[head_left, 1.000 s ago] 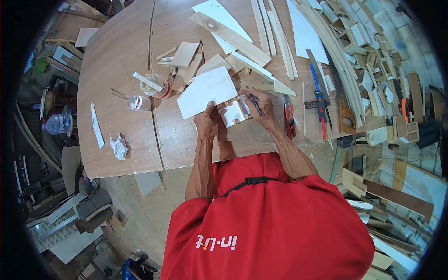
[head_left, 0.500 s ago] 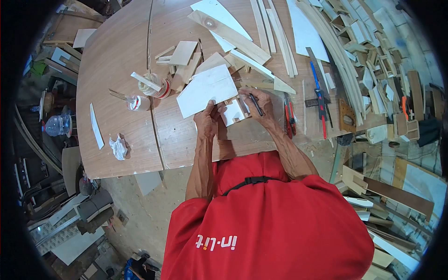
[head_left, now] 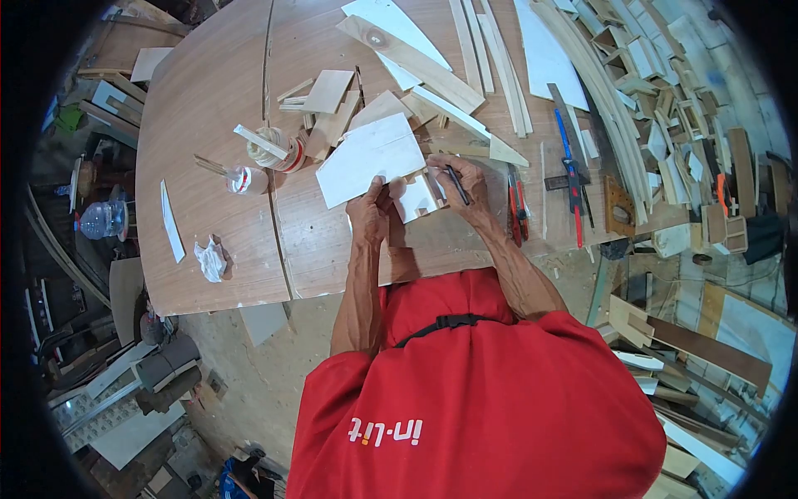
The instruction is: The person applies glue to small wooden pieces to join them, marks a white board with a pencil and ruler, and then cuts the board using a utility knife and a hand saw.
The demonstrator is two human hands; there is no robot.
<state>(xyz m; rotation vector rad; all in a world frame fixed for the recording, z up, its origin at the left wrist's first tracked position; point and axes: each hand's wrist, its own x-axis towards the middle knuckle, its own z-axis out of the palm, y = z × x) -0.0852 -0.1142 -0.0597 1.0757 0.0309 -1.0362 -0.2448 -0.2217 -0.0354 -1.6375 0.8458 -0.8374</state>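
Note:
A white angled wooden panel (head_left: 370, 162) is pinched at its lower edge by my left hand (head_left: 368, 214), thumb on top. Just right of that edge is a small wooden box-like piece (head_left: 416, 200) with a white face, partly covered by the panel and my hands. My right hand (head_left: 467, 191) rests at its right end, fingers closed around a dark pen (head_left: 457, 185) that slants across them. The fingertips of this hand reach the upper right corner of the small piece.
Offcuts (head_left: 329, 90), long strips (head_left: 503, 75) and a knotted board (head_left: 407, 62) lie beyond. Two glue containers (head_left: 248, 180) (head_left: 278, 150) and a crumpled white cloth (head_left: 211, 259) are on the left. Red-handled pliers (head_left: 516, 212), a blue-and-red tool (head_left: 572, 179) and a handsaw (head_left: 618, 206) lie right.

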